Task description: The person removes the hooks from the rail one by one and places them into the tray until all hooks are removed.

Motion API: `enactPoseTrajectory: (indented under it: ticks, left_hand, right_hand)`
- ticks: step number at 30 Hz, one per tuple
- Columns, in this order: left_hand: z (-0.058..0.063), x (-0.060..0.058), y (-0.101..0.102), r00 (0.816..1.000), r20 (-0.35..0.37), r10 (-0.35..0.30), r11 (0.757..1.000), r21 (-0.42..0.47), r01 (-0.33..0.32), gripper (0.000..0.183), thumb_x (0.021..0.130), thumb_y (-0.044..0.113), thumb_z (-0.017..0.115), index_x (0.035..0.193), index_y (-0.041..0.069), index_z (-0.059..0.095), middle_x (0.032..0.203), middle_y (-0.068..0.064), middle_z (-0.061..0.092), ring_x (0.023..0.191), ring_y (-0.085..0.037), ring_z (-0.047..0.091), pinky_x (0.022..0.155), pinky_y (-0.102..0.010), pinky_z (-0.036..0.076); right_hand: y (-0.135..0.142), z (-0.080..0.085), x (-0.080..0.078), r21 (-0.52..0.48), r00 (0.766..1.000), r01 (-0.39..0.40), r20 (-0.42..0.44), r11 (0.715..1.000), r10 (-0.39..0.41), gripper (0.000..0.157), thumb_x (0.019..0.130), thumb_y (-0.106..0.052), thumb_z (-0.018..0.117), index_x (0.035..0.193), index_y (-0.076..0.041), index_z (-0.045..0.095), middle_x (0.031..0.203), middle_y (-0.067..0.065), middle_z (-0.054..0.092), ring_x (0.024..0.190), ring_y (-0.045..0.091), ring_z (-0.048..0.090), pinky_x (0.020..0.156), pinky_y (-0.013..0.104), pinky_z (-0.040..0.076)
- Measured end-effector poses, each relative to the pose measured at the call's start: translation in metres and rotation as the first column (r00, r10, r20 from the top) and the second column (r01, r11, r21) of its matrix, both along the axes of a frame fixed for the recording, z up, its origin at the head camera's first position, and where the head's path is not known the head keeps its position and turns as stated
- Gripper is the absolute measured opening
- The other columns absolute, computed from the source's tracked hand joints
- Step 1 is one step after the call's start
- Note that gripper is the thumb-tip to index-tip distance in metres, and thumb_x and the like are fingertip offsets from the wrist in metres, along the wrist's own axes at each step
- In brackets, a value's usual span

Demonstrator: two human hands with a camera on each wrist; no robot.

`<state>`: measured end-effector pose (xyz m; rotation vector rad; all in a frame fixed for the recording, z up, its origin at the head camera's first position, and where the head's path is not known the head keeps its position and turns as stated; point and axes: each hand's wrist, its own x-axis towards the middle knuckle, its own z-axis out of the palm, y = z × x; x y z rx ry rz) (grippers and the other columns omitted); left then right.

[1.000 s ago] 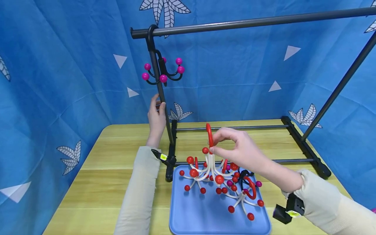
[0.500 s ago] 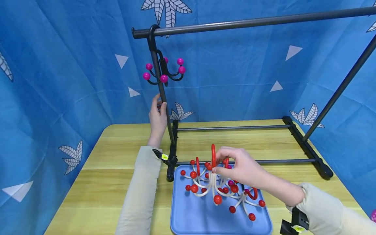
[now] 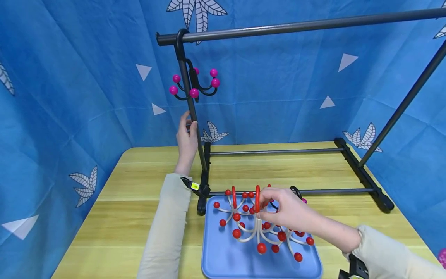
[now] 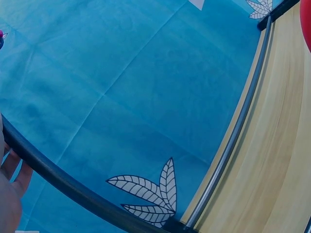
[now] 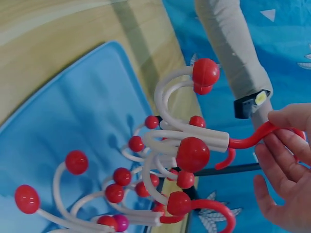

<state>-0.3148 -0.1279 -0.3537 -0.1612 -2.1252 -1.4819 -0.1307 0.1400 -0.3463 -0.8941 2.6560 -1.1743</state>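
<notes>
My right hand (image 3: 285, 205) pinches the red hook of a white multi-arm hook hanger (image 5: 209, 138) between thumb and fingers. Red balls tip its curved arms, which hang over the blue tray (image 3: 226, 267). In the head view it overlaps other white-and-red hangers (image 3: 226, 211) on the tray. My left hand (image 3: 187, 139) grips the left post (image 3: 193, 104) of a dark metal rack, thumb in front and fingers behind. Above that hand, a black hook hanger (image 3: 192, 79) with pink balls hangs from the left end of the top rail (image 3: 278, 31).
The rack stands on black feet (image 3: 369, 178) on a wooden table (image 3: 115, 217), with two low crossbars (image 3: 275, 152) between them. Part of a black hanger (image 3: 296, 192) shows behind my right hand. Blue patterned cloth (image 3: 278, 97) covers the back and sides.
My right hand has come down with the white-and-red hanger, from higher above the tray to low over it, and slightly to the right. The left hand stays on the post.
</notes>
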Motion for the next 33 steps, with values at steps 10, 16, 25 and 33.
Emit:
enactPoseTrajectory:
  ticks: [10, 16, 25, 33]
  left_hand:
    - [0.001, 0.0, 0.0, 1.0, -0.011, 0.005, 1.0, -0.005, -0.005, 0.042, 0.096, 0.03, 0.042, 0.136, 0.018, 0.038, 0.112, -0.013, 0.053, 0.096, -0.026, 0.054, 0.079, -0.041, 0.046]
    - [0.0, -0.001, 0.0, 1.0, -0.005, 0.002, 1.0, -0.002, -0.002, 0.042, 0.096, 0.03, 0.041, 0.136, 0.018, 0.038, 0.112, -0.013, 0.053, 0.097, -0.026, 0.054, 0.079, -0.041, 0.046]
    - [0.0, 0.0, 0.0, 1.0, -0.025, -0.002, 1.0, 0.005, 0.002, 0.043, 0.095, 0.031, 0.041, 0.136, 0.016, 0.038, 0.111, -0.014, 0.053, 0.096, -0.025, 0.054, 0.08, -0.041, 0.046]
    - [-0.001, 0.0, 0.0, 0.999, -0.035, -0.008, 1.0, 0.006, 0.008, 0.045, 0.095, 0.033, 0.041, 0.136, 0.015, 0.038, 0.11, -0.016, 0.054, 0.095, -0.027, 0.054, 0.079, -0.042, 0.046]
  right_hand:
    - [-0.002, -0.017, 0.002, 0.116, 1.0, -0.007, -0.004, 0.993, 0.008, 0.015, 0.074, -0.021, 0.075, 0.074, -0.028, 0.062, 0.075, -0.02, 0.058, 0.073, 0.0, 0.053, 0.063, 0.021, 0.045]
    - [-0.002, -0.025, 0.004, 0.179, 1.0, -0.007, -0.025, 0.984, 0.012, 0.013, 0.072, -0.022, 0.077, 0.072, -0.027, 0.065, 0.074, -0.02, 0.058, 0.071, 0.0, 0.054, 0.063, 0.021, 0.046]
    - [0.0, -0.041, 0.01, 0.168, 1.0, -0.028, -0.004, 0.985, 0.029, 0.014, 0.072, -0.021, 0.077, 0.069, -0.027, 0.065, 0.073, -0.02, 0.058, 0.075, 0.004, 0.058, 0.058, 0.018, 0.045]
    - [0.002, -0.051, 0.018, 0.209, 0.998, -0.064, -0.011, 0.976, 0.068, 0.012, 0.073, -0.024, 0.076, 0.072, -0.028, 0.065, 0.074, -0.022, 0.057, 0.073, -0.001, 0.052, 0.062, 0.02, 0.045]
